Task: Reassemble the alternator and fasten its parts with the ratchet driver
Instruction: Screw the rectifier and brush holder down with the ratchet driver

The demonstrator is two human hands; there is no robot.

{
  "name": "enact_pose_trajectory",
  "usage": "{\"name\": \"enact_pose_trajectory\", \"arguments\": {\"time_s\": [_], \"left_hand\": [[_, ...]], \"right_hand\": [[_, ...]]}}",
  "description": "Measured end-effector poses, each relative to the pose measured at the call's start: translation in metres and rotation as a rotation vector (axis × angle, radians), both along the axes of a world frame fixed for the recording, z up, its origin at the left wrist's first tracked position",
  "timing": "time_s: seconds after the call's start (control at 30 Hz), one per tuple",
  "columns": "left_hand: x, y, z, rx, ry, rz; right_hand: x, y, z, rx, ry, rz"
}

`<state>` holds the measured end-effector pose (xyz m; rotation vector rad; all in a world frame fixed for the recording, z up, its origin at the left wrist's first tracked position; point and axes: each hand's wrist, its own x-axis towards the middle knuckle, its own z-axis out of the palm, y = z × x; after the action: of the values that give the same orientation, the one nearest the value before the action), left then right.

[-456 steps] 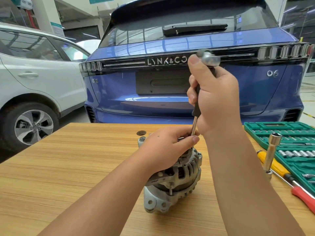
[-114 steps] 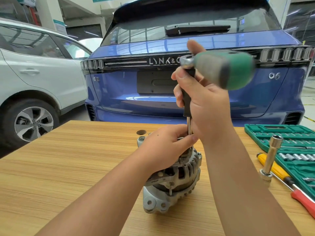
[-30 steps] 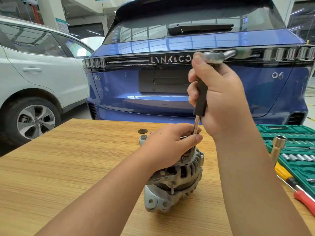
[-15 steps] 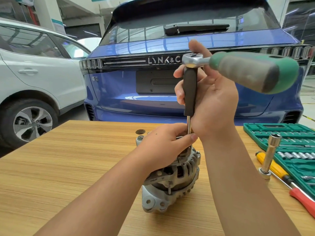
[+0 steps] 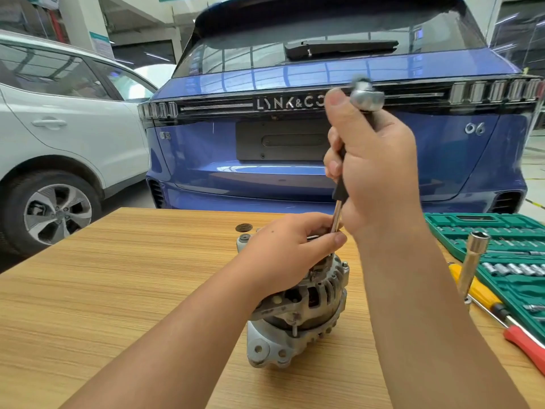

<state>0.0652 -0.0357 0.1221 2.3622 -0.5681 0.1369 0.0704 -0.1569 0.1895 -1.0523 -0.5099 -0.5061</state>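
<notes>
A grey metal alternator stands upright on the wooden table. My left hand rests over its top, fingers curled, pinching the thin steel shaft of the ratchet driver where it enters the alternator. My right hand grips the driver's black extension above, thumb up beside the blurred silver ratchet head. The green handle is out of sight behind my hand. The fastener under the tool is hidden.
A green socket set case lies open at the right. Next to it stand a tall silver socket and a yellow-handled and a red-handled tool. A small dark disc lies behind the alternator. Two parked cars stand beyond the table.
The ratchet's green handle, pointing right half a second ago, has swung round out of sight behind my right hand. My left hand stays on the alternator and shaft.
</notes>
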Motion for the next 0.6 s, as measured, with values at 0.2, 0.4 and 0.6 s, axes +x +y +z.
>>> {"name": "enact_pose_trajectory", "arguments": {"time_s": [0.2, 0.4, 0.6], "left_hand": [[0.002, 0.000, -0.001, 0.001, 0.001, 0.011], [-0.001, -0.001, 0.001, 0.002, 0.007, 0.022], [0.001, 0.000, 0.000, 0.003, 0.011, 0.032]], "right_hand": [[0.004, 0.001, -0.006, -0.045, -0.180, 0.133], [0.006, 0.011, -0.010, -0.096, -0.248, 0.142], [0.007, 0.008, -0.011, -0.043, -0.135, 0.269]]}}
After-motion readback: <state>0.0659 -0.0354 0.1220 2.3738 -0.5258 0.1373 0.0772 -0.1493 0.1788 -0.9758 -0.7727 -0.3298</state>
